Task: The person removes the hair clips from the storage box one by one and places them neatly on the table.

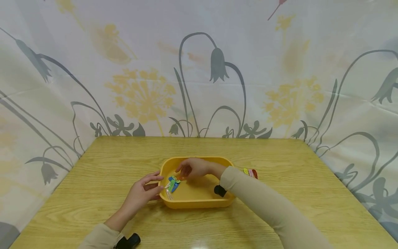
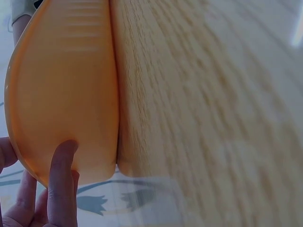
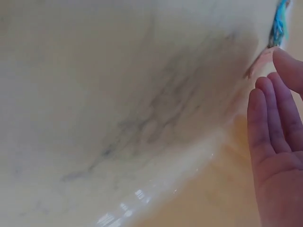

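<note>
A yellow tray (image 1: 199, 204) lies on the wooden table. At its left end my left hand (image 1: 141, 190) grips the rim and wall; in the left wrist view a finger (image 2: 61, 165) lies against the tray's outer wall (image 2: 71, 94). My right hand (image 1: 194, 167) reaches inside the tray and pinches an orange hair clip (image 1: 182, 178) at its fingertips. Just left of that hand, a small pile of blue, green and pale hair clips (image 1: 172, 185) rests on the tray's left floor. In the right wrist view the right hand (image 3: 279, 132) partly leaves the frame.
Several hair clips (image 1: 250, 173), yellow, pink and red, lie on the table (image 1: 264, 152) right of the tray, partly behind the right sleeve (image 1: 261, 200). A flower-printed cloth (image 1: 199, 86) hangs behind the table.
</note>
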Tool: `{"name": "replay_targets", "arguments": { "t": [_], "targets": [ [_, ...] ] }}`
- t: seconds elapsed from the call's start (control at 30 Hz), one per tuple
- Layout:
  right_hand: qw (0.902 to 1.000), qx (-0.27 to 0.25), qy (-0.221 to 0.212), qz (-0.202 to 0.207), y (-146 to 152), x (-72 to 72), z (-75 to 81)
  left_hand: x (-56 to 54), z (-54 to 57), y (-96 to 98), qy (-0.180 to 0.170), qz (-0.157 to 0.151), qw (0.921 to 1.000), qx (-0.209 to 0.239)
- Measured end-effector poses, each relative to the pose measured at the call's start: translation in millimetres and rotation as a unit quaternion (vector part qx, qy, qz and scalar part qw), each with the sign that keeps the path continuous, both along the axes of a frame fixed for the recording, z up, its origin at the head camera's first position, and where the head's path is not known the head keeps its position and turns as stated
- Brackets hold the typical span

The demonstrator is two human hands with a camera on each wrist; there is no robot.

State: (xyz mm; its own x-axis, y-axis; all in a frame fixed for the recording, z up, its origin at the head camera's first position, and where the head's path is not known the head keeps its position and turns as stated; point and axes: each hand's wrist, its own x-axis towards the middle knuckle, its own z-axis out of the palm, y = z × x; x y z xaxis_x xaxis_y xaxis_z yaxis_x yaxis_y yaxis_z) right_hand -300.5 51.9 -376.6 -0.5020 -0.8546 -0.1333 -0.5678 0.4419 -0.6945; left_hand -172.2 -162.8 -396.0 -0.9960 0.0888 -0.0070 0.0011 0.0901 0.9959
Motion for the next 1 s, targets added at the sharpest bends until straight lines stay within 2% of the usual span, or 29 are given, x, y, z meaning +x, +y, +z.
{"name": "replay_targets", "arguments": {
  "t": [0.2, 0.47, 1.0],
  "targets": [
    [0.9983, 0.027, 0.051, 0.014, -2.7, 0.3, -1.9, 0.2, 0.1, -0.3, -0.002, 0.0, 1.0, 0.002],
    [0.99, 0.054, 0.125, 0.039, -7.4, 3.4, -1.6, 0.3, 0.2, -0.4, 0.002, 0.002, 1.0, -0.005],
    [0.985, 0.059, 0.151, 0.06, -4.9, 2.1, -3.2, -0.1, -1.3, 0.1, 0.007, 0.002, 1.0, -0.007]
  ]
}}
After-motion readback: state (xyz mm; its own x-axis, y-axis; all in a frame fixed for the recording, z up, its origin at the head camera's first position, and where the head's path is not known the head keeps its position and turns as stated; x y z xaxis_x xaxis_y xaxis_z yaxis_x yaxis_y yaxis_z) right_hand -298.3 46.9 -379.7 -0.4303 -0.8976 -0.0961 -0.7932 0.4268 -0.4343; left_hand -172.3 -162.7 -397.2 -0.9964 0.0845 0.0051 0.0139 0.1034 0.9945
